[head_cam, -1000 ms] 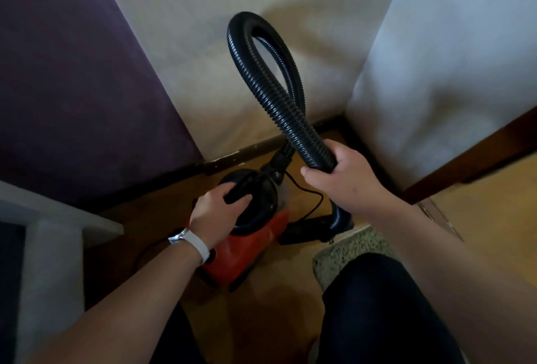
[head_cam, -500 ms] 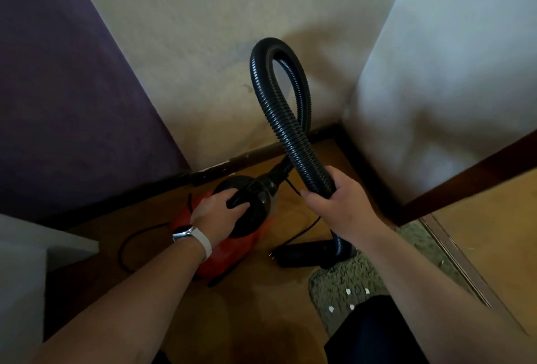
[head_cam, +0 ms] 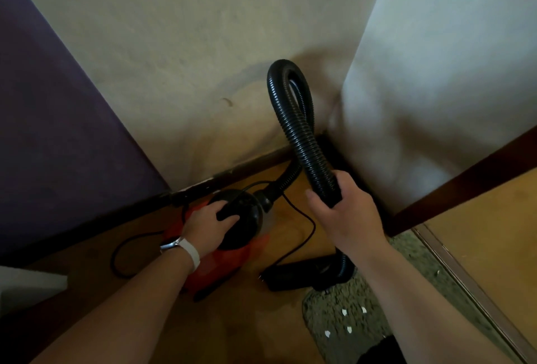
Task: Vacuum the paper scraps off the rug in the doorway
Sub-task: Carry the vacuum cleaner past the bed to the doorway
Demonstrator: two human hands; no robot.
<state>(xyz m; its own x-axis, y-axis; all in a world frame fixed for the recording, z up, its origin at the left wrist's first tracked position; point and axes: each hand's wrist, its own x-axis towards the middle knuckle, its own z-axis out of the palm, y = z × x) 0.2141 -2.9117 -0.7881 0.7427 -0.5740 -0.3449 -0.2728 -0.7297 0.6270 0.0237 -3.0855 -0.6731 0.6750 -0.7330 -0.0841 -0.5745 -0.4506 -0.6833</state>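
Gripping the black handle [head_cam: 226,214] of a red canister vacuum [head_cam: 229,259] tucked in the wall corner, the left hand [head_cam: 207,225] curls tight; the right hand [head_cam: 345,218] clamps the ribbed black hose [head_cam: 293,122]. White paper scraps [head_cam: 344,312] dot the speckled grey rug [head_cam: 325,302] beside the dark wooden door frame [head_cam: 465,183].

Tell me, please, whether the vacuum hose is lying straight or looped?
Looped: the hose rises from the vacuum, arches over by the wall and comes down through the right hand.
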